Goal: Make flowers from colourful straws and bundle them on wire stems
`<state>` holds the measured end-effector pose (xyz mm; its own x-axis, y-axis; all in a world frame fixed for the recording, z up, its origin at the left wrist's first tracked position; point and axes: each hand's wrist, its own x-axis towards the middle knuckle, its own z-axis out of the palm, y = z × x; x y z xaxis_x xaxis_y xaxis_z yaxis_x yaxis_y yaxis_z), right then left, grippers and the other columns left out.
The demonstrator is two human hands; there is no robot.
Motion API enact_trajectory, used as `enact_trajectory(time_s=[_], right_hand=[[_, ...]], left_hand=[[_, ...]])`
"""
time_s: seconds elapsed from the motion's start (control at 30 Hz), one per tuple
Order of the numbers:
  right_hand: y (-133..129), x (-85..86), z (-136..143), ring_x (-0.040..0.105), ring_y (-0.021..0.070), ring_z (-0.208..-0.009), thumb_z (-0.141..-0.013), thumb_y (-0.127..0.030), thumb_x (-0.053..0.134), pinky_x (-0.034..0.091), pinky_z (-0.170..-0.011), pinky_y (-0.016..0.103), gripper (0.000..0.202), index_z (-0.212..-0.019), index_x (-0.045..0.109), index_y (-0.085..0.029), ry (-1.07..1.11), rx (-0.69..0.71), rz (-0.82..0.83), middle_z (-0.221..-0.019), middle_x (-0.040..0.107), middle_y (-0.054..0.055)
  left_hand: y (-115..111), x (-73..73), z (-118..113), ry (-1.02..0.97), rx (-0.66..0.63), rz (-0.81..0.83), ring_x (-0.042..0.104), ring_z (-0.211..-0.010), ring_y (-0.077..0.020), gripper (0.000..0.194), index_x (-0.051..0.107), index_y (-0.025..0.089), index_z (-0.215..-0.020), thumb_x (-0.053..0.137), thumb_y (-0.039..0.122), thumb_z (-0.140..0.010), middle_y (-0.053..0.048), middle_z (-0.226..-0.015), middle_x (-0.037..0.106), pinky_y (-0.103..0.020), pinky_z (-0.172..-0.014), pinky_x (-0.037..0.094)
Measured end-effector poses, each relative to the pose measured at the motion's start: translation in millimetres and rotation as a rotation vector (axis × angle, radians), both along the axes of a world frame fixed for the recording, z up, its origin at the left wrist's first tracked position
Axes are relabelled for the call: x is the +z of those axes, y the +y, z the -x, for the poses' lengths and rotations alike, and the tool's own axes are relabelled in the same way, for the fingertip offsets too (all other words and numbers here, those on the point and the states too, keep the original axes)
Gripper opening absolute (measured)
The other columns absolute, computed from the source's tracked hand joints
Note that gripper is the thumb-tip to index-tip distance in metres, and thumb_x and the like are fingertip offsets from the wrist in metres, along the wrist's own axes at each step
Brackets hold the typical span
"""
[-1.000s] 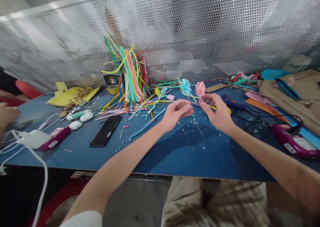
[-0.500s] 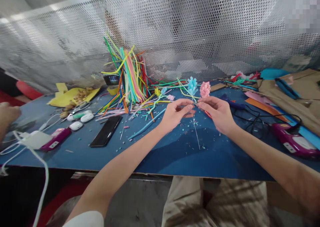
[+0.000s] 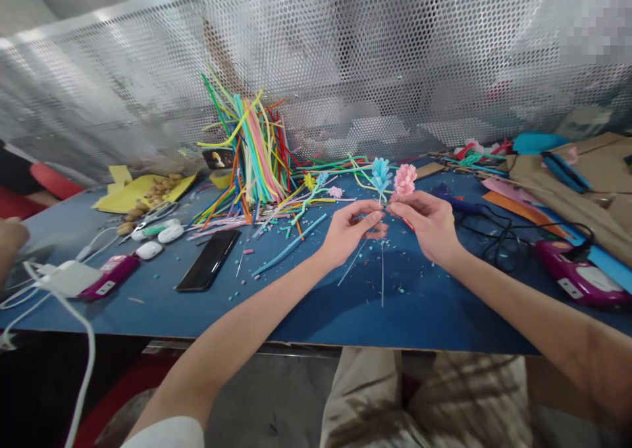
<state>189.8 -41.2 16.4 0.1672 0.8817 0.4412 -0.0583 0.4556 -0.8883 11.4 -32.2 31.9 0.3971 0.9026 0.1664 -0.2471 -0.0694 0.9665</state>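
Observation:
My left hand is closed, thumb and fingers pinching the thin wire stem just under a light-blue fuzzy flower. Close beside it, my right hand pinches below a pink fuzzy flower; the fingertips of both hands nearly touch, and the exact grip is hidden. Two thin wires come out beneath the hands: one wire hangs almost straight down, another wire slants to the lower left. Something red shows partly under my right fingers.
Behind stands a bundle of coloured pipe cleaners, with small finished flowers to its right. A black phone lies left, near a purple power strip. Another purple power strip sits right. A co-worker's hand shows far left.
The two wire ends have spread apart under the hands: the second wire now shows slanting to the lower left. The pink flower has turned slightly. Both hands stay about where they were.

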Motion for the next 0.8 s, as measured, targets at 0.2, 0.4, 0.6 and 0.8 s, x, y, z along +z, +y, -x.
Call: enact_trajectory(time_s=[0.2,0.4,0.6,0.8], right_hand=[[3,-0.2,-3,0.073,0.0211,-0.088,-0.08,-0.038,0.079,0.06,-0.088,0.041,0.018,-0.093,0.075,-0.025,-0.016,0.078,0.038,-0.095,0.078,0.004],[8,7.6,-12,0.066,0.0166,-0.075,-0.085,-0.042,0.073,0.059,-0.077,0.036,0.019,-0.096,0.075,-0.026,0.142,0.071,0.019,-0.086,0.073,0.003],[14,6.4,-20,0.066,0.0177,-0.071,-0.081,-0.044,0.078,0.061,-0.075,0.039,0.02,-0.089,0.076,-0.025,0.055,-0.029,0.009,-0.077,0.071,0.003],[18,0.2,-23,0.065,0.0171,-0.067,-0.087,-0.046,0.071,0.06,-0.069,0.038,0.023,-0.09,0.072,-0.023,0.018,-0.102,-0.001,-0.077,0.072,0.004]], left_hand=[[2,-4.0,1,0.008,0.035,-0.012,0.071,-0.075,-0.0129,0.036,0.069,0.017,-0.099,0.083,0.039,-0.075,-0.003,-0.091,0.07,-0.03,-0.075,0.064],[2,-3.5,4,0.027,0.046,-0.045,0.07,-0.075,-0.0138,0.032,0.07,0.018,-0.095,0.083,0.039,-0.075,-0.002,-0.087,0.069,-0.031,-0.069,0.065],[4,-5.9,5,0.042,0.056,-0.04,0.071,-0.079,-0.0146,0.031,0.07,0.018,-0.095,0.082,0.04,-0.075,-0.003,-0.09,0.07,-0.031,-0.07,0.065],[8,-6.7,5,-0.005,0.068,-0.022,0.072,-0.084,-0.0154,0.032,0.068,0.019,-0.097,0.083,0.039,-0.075,-0.001,-0.091,0.07,-0.033,-0.075,0.066]])
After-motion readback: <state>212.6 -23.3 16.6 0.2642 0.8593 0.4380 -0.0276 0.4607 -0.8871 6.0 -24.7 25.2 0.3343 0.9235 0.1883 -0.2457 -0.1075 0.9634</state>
